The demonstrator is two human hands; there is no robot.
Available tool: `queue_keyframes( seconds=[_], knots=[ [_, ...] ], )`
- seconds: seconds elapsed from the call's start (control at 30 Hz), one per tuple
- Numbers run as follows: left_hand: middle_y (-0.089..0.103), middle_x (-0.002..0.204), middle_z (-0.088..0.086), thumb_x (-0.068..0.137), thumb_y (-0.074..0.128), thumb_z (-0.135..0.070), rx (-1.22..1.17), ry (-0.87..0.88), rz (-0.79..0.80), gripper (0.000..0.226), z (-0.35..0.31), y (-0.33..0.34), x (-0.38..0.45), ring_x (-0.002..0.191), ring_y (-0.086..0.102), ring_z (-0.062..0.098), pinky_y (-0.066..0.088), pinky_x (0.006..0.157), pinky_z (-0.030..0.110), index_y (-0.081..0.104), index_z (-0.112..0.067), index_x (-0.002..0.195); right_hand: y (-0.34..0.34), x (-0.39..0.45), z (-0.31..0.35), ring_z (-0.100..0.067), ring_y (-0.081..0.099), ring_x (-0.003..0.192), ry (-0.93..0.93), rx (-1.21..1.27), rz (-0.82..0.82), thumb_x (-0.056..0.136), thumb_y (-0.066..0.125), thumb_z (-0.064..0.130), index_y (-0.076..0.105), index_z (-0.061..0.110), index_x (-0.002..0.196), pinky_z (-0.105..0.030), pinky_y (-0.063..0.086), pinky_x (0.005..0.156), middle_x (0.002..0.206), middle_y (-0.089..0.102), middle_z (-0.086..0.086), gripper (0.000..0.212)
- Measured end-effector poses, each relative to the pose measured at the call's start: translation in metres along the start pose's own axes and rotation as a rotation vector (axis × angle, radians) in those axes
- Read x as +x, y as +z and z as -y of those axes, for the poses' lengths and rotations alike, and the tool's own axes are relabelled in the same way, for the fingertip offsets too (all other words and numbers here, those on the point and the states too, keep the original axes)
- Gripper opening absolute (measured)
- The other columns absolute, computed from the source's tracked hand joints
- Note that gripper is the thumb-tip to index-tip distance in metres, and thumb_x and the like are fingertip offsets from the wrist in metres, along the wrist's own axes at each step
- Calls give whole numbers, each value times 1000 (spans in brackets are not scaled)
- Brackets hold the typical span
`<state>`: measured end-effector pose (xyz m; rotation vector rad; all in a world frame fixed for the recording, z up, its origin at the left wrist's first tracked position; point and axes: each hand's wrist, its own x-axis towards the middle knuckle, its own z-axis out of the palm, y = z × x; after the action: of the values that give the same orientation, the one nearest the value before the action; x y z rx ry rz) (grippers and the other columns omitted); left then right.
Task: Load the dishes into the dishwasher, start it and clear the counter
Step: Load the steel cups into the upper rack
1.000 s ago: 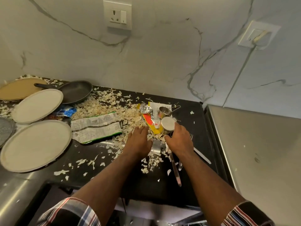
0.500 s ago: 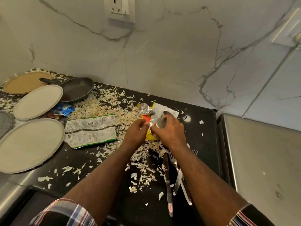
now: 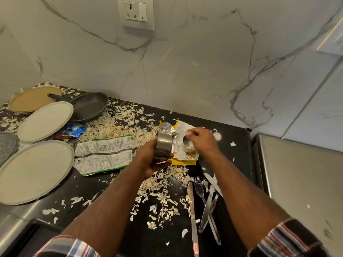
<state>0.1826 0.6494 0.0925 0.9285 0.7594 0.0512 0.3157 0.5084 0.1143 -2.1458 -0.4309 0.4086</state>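
My left hand (image 3: 148, 160) grips a steel cup (image 3: 163, 146), held tilted above the black counter (image 3: 104, 204). My right hand (image 3: 203, 140) closes on a smaller steel measuring cup (image 3: 188, 146) just to the right, over a yellow wrapper (image 3: 182, 158). A knife (image 3: 192, 214), a fork (image 3: 201, 190) and more cutlery (image 3: 210, 210) lie near the front right. Two pale plates (image 3: 33, 169) (image 3: 46, 120), a dark frying pan (image 3: 89, 106) and a brown round plate (image 3: 35, 99) sit at the left.
Pale peel scraps (image 3: 120, 125) litter the counter. A green-edged foil packet (image 3: 104, 154), a blue wrapper (image 3: 77, 129) and crumpled foil (image 3: 166, 127) lie among them. A steel surface (image 3: 300, 182) adjoins on the right. A marble wall with a socket (image 3: 137, 13) stands behind.
My left hand has lifted the steel cup off the counter. My right hand moved from the cutlery up to the small measuring cup by the wrapper. The camera has come closer.
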Motion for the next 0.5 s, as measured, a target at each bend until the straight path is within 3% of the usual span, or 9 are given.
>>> queue_keyframes(
  seconds=[0.1, 0.23, 0.37, 0.43, 0.5],
  knots=[
    [66, 117, 22, 103, 48, -40, 79, 25, -43, 36, 0, -6, 0, 103, 67, 35, 60, 66, 40, 58, -14, 126, -25, 24, -21, -26, 53, 130, -31, -437, -61, 93, 58, 6, 59, 23, 138, -43, 46, 105, 141, 59, -3, 48],
    [63, 120, 18, 104, 46, -38, 173, 38, -82, 28, 0, -12, 0, 105, 64, 36, 59, 68, 41, 57, -20, 121, -32, 35, -32, -32, 23, 150, -10, -794, 186, 94, 56, 8, 37, 26, 154, -60, 30, 116, 158, 39, -5, 65],
    [60, 124, 16, 103, 50, -40, 238, 40, -119, 25, 0, -16, 1, 109, 61, 37, 59, 64, 39, 60, -25, 121, -26, 36, -34, -35, 40, 137, -37, -864, 168, 98, 58, 26, 47, 23, 146, -55, 38, 111, 147, 49, -10, 49],
    [60, 124, 15, 102, 51, -39, 267, 50, -133, 25, -1, -16, 1, 110, 61, 36, 57, 63, 38, 60, -26, 121, -22, 34, -31, -32, 50, 128, -15, -751, 165, 98, 62, 32, 57, 19, 137, -47, 45, 105, 138, 57, -10, 41],
    [60, 124, 14, 102, 52, -42, 301, 64, -144, 27, -2, -16, 0, 111, 60, 35, 56, 65, 37, 60, -26, 121, -20, 30, -26, -29, 60, 115, 27, -589, 133, 96, 64, 23, 66, 15, 124, -43, 51, 98, 126, 66, -10, 28]
  ],
)
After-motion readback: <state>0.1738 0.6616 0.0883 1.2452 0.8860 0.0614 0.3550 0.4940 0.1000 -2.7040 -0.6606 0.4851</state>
